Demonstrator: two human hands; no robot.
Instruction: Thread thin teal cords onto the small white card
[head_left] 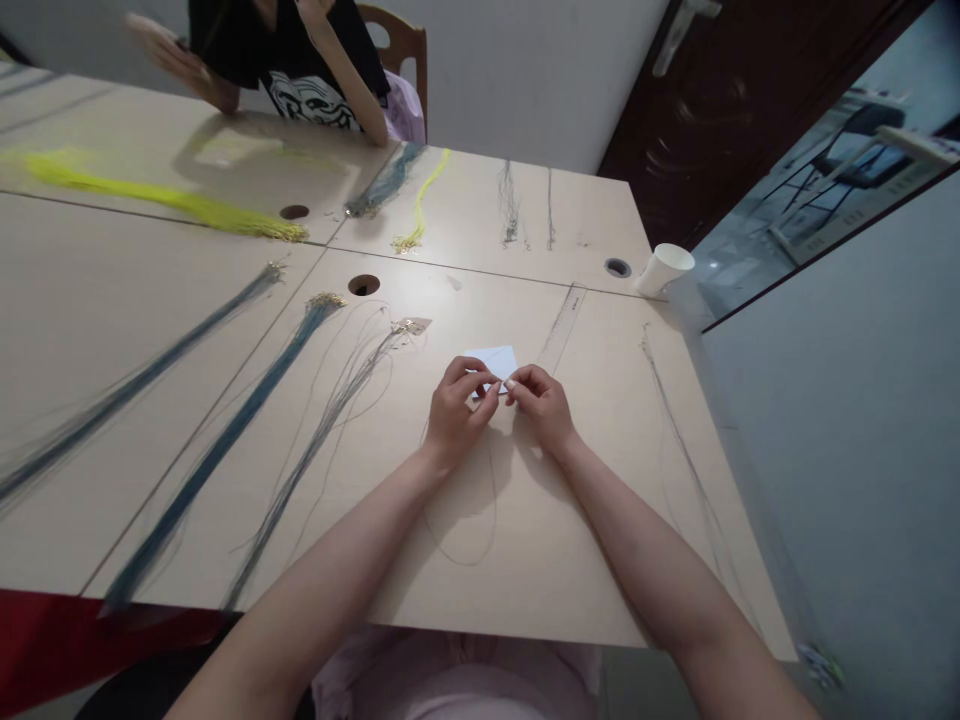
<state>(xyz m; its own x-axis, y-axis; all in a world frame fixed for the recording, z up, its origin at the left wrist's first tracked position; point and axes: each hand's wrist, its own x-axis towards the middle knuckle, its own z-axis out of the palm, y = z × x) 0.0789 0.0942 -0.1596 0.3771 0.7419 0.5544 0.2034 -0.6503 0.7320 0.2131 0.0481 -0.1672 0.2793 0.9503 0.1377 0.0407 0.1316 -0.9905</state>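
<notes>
Both hands meet over a small white card [496,362] on the table, fingertips almost touching. My left hand [459,405] is closed in a pinch at the card's near edge. Opposite it, my right hand [546,408] pinches with thumb and forefinger. A thin grey line [493,520] runs down from the fingertips and lies in a loose loop on the table between my forearms. Whatever small piece sits at the fingertips is too small to make out. Just beyond my right hand lies a clear ruler [564,325].
Left of my hands lie a loose grey line bundle [322,435] and blue-grey bundles [240,420] with gold-coloured ends. Farther off are yellow strands [172,200] and a white cup [665,268]. More strands [679,430] lie right. Across the table sits another person [300,70].
</notes>
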